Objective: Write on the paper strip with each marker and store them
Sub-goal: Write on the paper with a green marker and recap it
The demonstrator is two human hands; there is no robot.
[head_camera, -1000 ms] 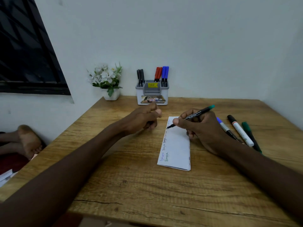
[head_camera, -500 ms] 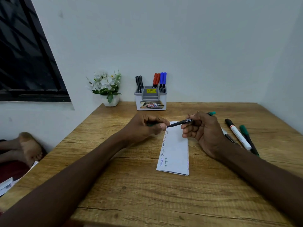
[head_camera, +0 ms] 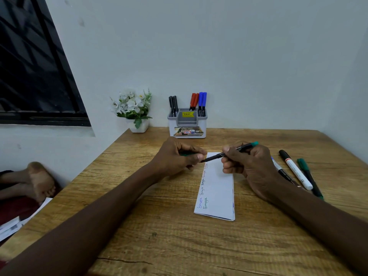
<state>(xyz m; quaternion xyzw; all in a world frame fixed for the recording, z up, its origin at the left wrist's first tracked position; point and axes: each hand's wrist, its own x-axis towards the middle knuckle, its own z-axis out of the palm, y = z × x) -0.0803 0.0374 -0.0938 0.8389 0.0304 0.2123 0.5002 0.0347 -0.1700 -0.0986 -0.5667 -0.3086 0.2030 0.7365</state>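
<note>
My right hand (head_camera: 249, 166) grips a thin black marker with a green end (head_camera: 242, 148), held level above the top of the folded white paper strip (head_camera: 218, 188). Its tip meets my left hand (head_camera: 177, 156), which holds the green cap (head_camera: 187, 154) in curled fingers. Several handwritten words in different colours run along the strip's left edge. Three more markers lie to the right: a blue-capped one (head_camera: 282, 172), a white one with a black cap (head_camera: 294, 170), and a green one (head_camera: 308, 176). The grey-white holder (head_camera: 188, 124) at the back holds black, red and blue markers.
A small white pot of artificial flowers (head_camera: 135, 112) stands left of the holder against the wall. The wooden table (head_camera: 179, 236) meets walls at the back and right. A person's bare foot (head_camera: 39, 182) and some papers lie beyond the table's left edge.
My right hand lifted the marker off the strip and turned it level, tip toward my left hand. My left hand with the cap came up to meet the tip.
</note>
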